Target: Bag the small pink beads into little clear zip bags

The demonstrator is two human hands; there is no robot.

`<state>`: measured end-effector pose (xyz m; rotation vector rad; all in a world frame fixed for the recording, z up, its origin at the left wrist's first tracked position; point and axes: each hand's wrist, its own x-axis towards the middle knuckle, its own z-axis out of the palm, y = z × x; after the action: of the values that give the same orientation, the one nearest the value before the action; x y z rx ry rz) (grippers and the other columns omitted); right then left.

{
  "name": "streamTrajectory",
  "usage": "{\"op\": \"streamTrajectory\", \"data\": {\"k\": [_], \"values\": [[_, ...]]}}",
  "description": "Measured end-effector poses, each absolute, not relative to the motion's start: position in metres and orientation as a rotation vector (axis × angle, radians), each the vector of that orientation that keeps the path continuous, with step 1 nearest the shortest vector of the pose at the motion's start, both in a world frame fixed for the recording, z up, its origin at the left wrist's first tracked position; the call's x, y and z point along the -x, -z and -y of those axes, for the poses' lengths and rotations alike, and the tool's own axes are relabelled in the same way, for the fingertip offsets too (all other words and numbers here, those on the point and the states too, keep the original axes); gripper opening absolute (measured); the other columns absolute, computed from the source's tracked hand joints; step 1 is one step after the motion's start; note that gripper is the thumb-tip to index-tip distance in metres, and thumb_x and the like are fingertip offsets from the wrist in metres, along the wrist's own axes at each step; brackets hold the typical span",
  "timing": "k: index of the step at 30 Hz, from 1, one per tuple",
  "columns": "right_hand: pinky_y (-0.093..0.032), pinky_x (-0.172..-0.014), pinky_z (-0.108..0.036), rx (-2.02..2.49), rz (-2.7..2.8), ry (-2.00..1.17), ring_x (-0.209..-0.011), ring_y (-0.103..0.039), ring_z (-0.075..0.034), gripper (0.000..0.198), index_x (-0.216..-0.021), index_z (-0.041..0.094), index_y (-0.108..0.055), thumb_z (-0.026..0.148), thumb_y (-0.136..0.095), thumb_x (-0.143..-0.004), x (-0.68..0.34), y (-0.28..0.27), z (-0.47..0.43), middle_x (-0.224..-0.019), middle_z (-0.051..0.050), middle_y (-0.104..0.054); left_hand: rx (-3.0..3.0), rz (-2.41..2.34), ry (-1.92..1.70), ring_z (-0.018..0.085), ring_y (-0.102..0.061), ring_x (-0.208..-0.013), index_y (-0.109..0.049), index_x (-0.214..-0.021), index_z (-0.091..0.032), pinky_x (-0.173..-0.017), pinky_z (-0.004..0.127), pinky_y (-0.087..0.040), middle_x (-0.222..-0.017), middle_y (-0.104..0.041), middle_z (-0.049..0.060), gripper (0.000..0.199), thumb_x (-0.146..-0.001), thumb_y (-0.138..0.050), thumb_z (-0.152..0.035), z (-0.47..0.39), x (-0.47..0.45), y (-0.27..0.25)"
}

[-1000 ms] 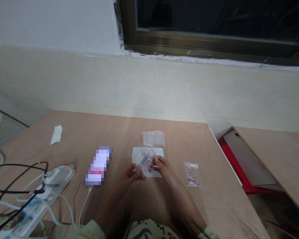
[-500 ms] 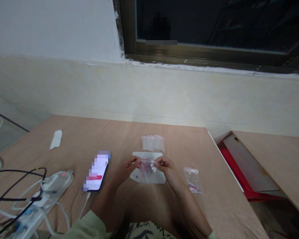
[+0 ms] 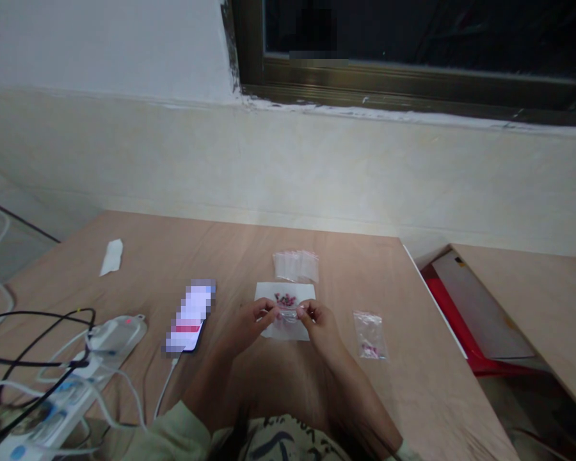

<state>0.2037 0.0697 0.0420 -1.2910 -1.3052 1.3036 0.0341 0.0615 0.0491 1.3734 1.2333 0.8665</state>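
Between my two hands is a small clear zip bag (image 3: 288, 315), its top edge pinched at both ends. My left hand (image 3: 249, 325) is closed on the bag's left corner, my right hand (image 3: 320, 323) on its right corner. Under it lies a sheet of white paper (image 3: 264, 291) on the table. A little heap of small red and dark pieces (image 3: 285, 299) shows on the paper just beyond the bag; they are too small to name. To the right of my right hand lies another clear zip bag (image 3: 370, 334) with a few reddish pieces at its bottom.
Several flat clear bags (image 3: 296, 266) lie fanned out behind the paper. A lit phone (image 3: 192, 317) with a charging cable lies to the left. Further left are a power strip (image 3: 110, 346) with tangled cables and a white paper scrap (image 3: 111, 257). The table's right edge (image 3: 434, 298) borders a gap.
The bag has come down and nearer to me in both hands, uncovering the heap of red pieces on the paper. My view has tilted slightly downward.
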Motion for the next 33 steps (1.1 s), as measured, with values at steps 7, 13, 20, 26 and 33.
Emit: {"op": "streamTrajectory", "data": {"k": [7, 13, 20, 26, 33], "values": [[-0.038, -0.060, -0.024, 1.208, 1.283, -1.445, -0.064, -0.050, -0.013, 0.022, -0.069, 0.017, -0.055, 0.039, -0.057, -0.067, -0.199, -0.042, -0.076, -0.069, -0.001, -0.056, -1.483, -1.202, -0.832, 0.011, -0.049, -0.059, -0.056, -0.068, -0.014, -0.053, 0.020, -0.039, -0.064, -0.054, -0.001, 0.022, -0.074, -0.049, -0.034, -0.071, -0.037, -0.059], [-0.036, -0.056, -0.023, 1.102, 1.111, -1.617, -0.057, -0.049, -0.011, 0.023, -0.059, 0.016, -0.056, 0.038, -0.064, -0.060, -0.195, -0.045, -0.071, -0.058, 0.001, -0.056, -1.485, -1.138, -0.804, 0.010, -0.047, -0.061, -0.053, -0.067, -0.014, -0.056, 0.020, -0.038, -0.063, -0.051, -0.002, 0.022, -0.076, -0.046, -0.031, -0.066, -0.046, -0.065], [-0.034, -0.052, -0.021, 1.140, 1.030, -1.616, -0.050, -0.045, -0.008, 0.024, -0.054, 0.015, -0.054, 0.034, -0.068, -0.057, -0.196, -0.046, -0.065, -0.052, 0.003, -0.054, -1.400, -1.189, -0.786, 0.010, -0.048, -0.061, -0.053, -0.069, -0.014, -0.055, 0.020, -0.039, -0.065, -0.052, -0.002, 0.020, -0.075, -0.048, -0.032, -0.059, -0.040, -0.057], [-0.035, -0.052, -0.022, 1.163, 1.058, -1.650, -0.053, -0.048, -0.010, 0.028, -0.067, 0.015, -0.056, 0.041, -0.063, -0.060, -0.197, -0.035, -0.066, -0.060, 0.001, -0.057, -1.424, -1.192, -0.824, 0.011, -0.049, -0.061, -0.054, -0.071, -0.015, -0.055, 0.020, -0.039, -0.065, -0.052, -0.001, 0.021, -0.076, -0.046, -0.034, -0.066, -0.027, -0.049], [-0.031, -0.048, -0.021, 1.264, 1.156, -1.513, -0.047, -0.043, -0.009, 0.032, -0.054, 0.015, -0.051, 0.045, -0.060, -0.060, -0.216, -0.024, -0.075, -0.048, 0.004, -0.049, -1.438, -1.405, -0.848, 0.011, -0.049, -0.056, -0.056, -0.071, -0.016, -0.052, 0.021, -0.038, -0.059, -0.051, -0.003, 0.025, -0.076, -0.042, -0.036, -0.081, -0.023, -0.046]]}}
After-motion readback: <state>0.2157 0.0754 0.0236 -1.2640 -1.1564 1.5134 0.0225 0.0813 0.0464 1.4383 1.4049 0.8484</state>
